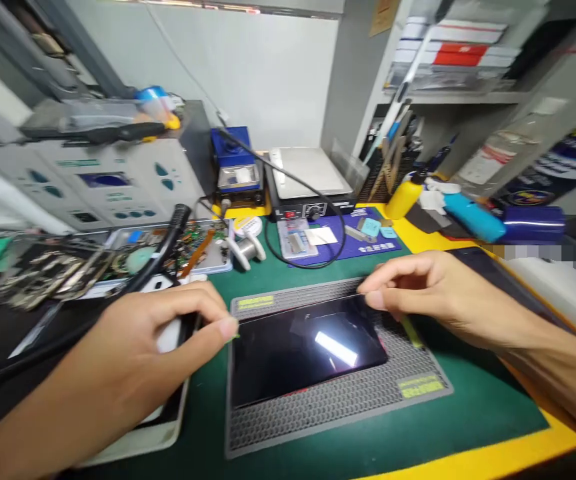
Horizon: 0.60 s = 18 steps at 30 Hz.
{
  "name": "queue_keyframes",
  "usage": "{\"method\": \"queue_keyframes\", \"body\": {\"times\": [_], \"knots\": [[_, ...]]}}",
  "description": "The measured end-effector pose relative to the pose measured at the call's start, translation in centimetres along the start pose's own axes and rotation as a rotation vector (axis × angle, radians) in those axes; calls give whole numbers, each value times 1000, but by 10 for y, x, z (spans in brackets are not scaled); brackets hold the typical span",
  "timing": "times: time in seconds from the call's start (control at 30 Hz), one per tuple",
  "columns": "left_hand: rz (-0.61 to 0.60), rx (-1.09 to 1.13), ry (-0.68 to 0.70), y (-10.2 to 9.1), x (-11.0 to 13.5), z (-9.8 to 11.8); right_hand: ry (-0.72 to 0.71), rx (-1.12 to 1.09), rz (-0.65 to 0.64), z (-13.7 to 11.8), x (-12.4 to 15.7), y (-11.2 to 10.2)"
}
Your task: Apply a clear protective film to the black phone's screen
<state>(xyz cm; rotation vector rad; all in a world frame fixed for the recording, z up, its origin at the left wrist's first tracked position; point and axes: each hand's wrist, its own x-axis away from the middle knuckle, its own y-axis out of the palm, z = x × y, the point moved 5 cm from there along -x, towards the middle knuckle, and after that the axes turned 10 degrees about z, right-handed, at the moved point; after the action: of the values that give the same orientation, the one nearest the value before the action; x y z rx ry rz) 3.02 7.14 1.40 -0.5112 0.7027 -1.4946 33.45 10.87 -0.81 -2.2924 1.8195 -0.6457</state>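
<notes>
A glossy black phone screen panel [308,350] lies flat on a grey perforated silicone mat [338,407], with a bright reflection on its glass. My right hand [448,300] reaches in from the right, its fingertips on the panel's far edge. A yellow-green strip [412,331] shows beneath that hand. My left hand [138,347] is at the mat's left edge, pinching a thin green pick [235,337] between thumb and finger. Under my left hand lies a white-framed phone [161,433], mostly hidden.
A green desk mat [468,393] with a yellow border covers the bench. Behind stand a solder spool [248,250], a tray of circuit parts [183,250], a hot plate [311,173], a blue soldering station [233,163] and a yellow bottle [405,197].
</notes>
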Motion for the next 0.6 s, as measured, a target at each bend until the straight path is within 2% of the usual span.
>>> {"method": "queue_keyframes", "body": {"times": [0.07, 0.13, 0.37, 0.6], "knots": [[-128, 73, -17, 3, 1, 7, 26, 73, 20, 7, -1, -3], [-143, 100, -43, 3, 1, 9, 45, 122, 49, 14, -2, -6], [-99, 124, -48, 1, 4, 10, 85, 99, 150, 18, -4, -9], [-99, 44, -70, 1, 4, 6, 35, 69, 106, 9, -4, -5]]}}
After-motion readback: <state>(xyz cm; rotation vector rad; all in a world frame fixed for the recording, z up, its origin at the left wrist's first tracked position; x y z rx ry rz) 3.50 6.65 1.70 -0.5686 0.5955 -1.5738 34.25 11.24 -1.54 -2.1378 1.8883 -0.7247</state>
